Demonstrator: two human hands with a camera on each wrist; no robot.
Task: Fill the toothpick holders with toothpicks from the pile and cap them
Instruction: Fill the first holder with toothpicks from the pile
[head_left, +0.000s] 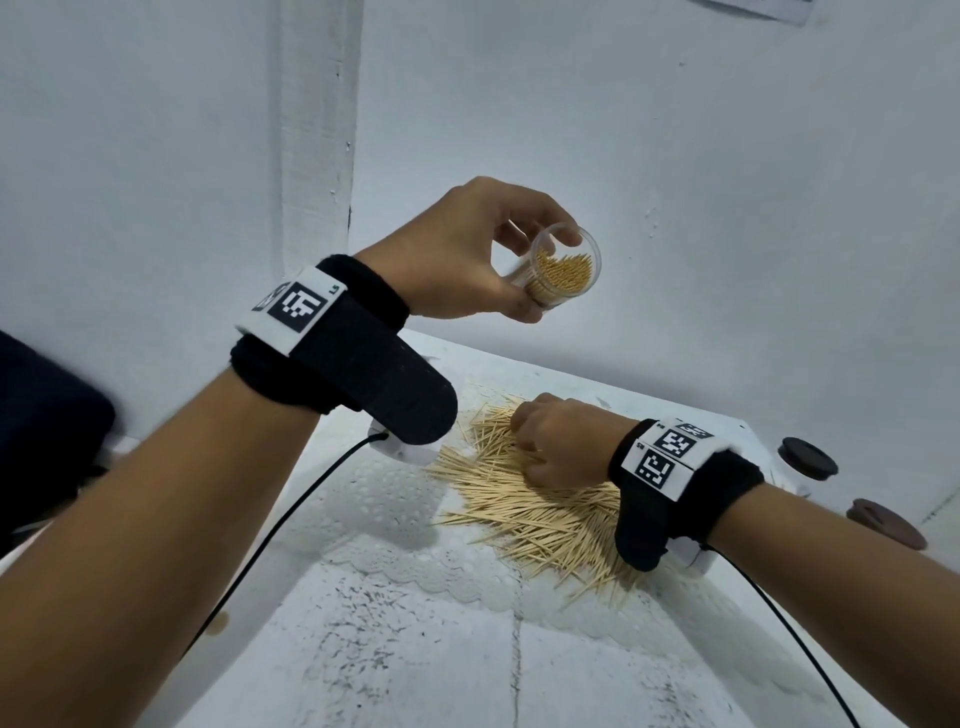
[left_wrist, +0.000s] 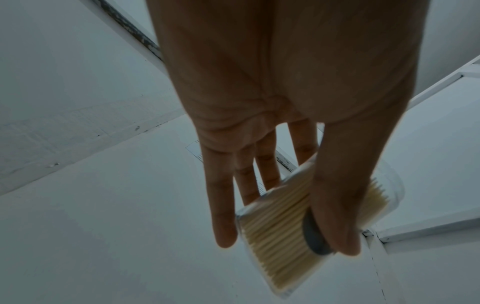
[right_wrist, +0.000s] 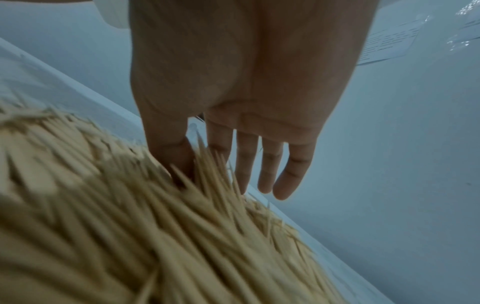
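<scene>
My left hand (head_left: 550, 275) holds a clear round toothpick holder (head_left: 566, 270) in the air above the table, tilted with its open mouth toward me. The holder is packed with toothpicks and has no cap. In the left wrist view the thumb and fingers of the left hand (left_wrist: 285, 242) grip the holder (left_wrist: 275, 236) across its side. My right hand (head_left: 524, 441) is down in the toothpick pile (head_left: 530, 514) on the table. In the right wrist view the right hand (right_wrist: 202, 168) pinches a small bunch of toothpicks (right_wrist: 207, 162) between thumb and index finger; the other fingers stay straight.
Two dark round caps (head_left: 809, 457) (head_left: 885, 522) lie at the table's right edge. The pile rests on a white lace-patterned mat (head_left: 384, 499) on the white speckled table (head_left: 415, 665). White walls stand close behind and to the left. Black wrist cables (head_left: 270, 535) trail over the table.
</scene>
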